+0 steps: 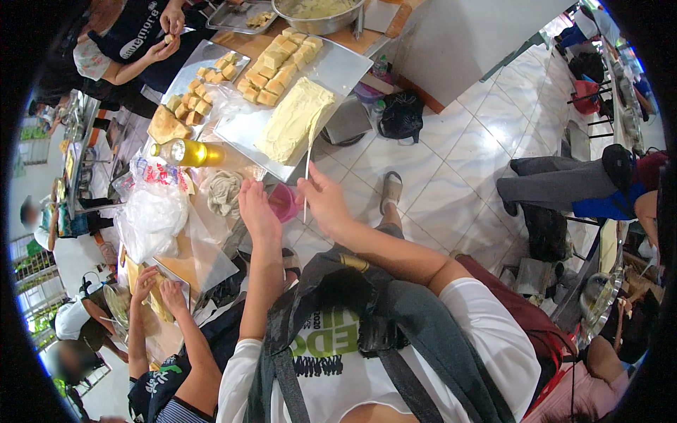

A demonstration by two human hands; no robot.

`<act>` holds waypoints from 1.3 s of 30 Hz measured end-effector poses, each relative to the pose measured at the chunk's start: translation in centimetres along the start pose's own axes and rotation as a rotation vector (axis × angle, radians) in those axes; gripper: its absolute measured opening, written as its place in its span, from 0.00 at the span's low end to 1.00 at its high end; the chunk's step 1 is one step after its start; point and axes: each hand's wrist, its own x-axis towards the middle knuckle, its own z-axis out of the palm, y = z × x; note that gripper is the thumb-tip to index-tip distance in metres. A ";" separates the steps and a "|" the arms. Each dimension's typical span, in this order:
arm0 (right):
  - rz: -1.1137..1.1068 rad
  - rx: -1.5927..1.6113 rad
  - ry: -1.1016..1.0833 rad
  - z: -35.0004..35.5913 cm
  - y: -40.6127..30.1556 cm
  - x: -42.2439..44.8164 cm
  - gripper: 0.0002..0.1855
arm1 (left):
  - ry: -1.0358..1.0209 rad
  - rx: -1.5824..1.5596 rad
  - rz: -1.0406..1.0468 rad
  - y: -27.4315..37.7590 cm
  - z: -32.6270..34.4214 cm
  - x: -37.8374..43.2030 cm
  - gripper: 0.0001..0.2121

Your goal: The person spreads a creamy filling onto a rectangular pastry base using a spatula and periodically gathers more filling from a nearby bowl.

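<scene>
My right hand [325, 201] grips a thin, pale spatula or knife [307, 164], seen edge-on. Its far end lies along the right side of a rectangular slab coated in pale yellow cream [296, 121]. The slab sits on a flat metal tray [351, 66], with several cut cake or bread pieces [277, 63] behind it. My left hand [259, 209] is raised by the tray's near edge, fingers close together; whether it touches the tray or holds anything, I cannot tell.
Left of the tray are a bottle of yellow liquid [185, 152], plastic bags [153, 211], a crumpled cloth [225, 194] and more cut pieces [193, 100]. A metal bowl [317, 24] stands behind. Co-workers' hands [164, 50] [158, 291] are at the far left and near left.
</scene>
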 end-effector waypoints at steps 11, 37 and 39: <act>0.052 -0.113 0.073 -2.9 -4.6 -4.1 0.24 | 0.005 -0.004 -0.005 0.2 0.0 0.0 0.23; -0.088 -0.231 -0.036 -7.9 -3.3 0.1 0.22 | -0.017 0.014 -0.008 -0.3 0.0 -0.2 0.23; -0.069 -0.167 0.038 -7.2 -4.1 -0.3 0.23 | -0.021 0.015 -0.006 -0.3 0.1 -0.3 0.23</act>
